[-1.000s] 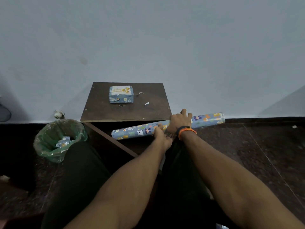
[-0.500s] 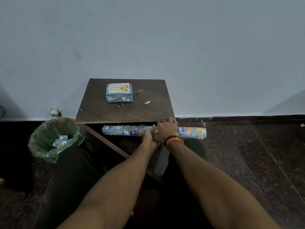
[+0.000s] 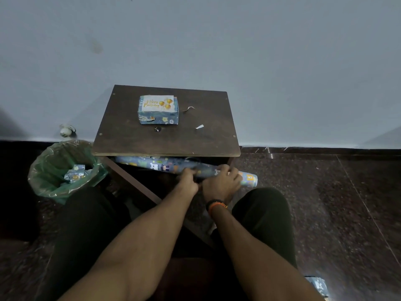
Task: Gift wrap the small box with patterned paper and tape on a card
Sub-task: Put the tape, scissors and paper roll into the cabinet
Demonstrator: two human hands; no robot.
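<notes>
1. Two hands close on a roll of patterned paper [image 3: 173, 167] in the head view; the left hand [image 3: 189, 178] curls its fingers around the tube near its middle, the right hand [image 3: 223, 181] wraps it just beside, nearer the end that juts out to the right; the roll lies tilted below the front edge of the worktop [image 3: 134, 137], its far end tucked under the board.
2. One small box [image 3: 158, 110], already covered in the same paper, sits toward the back of the worktop with a birthday card [image 3: 158, 103] flat on its top face; well apart from both hands; by that evidence the wrapping and the card look done, and the roll is likely being stowed.
3. Several risks follow; the tucked end could catch on the diagonal brace [image 3: 132, 183] under the board and crumple the tube; a jolt to the worktop might shift the box or loosen the card, whose tape cannot be made out; a hard squeeze would dent the hollow roll.
4. Loose bits lie near the box, a paper scrap [image 3: 199, 126] and a small dark object [image 3: 157, 129]; a green-lined bin [image 3: 50, 170] stands on the floor to the left, holding paper offcuts.
</notes>
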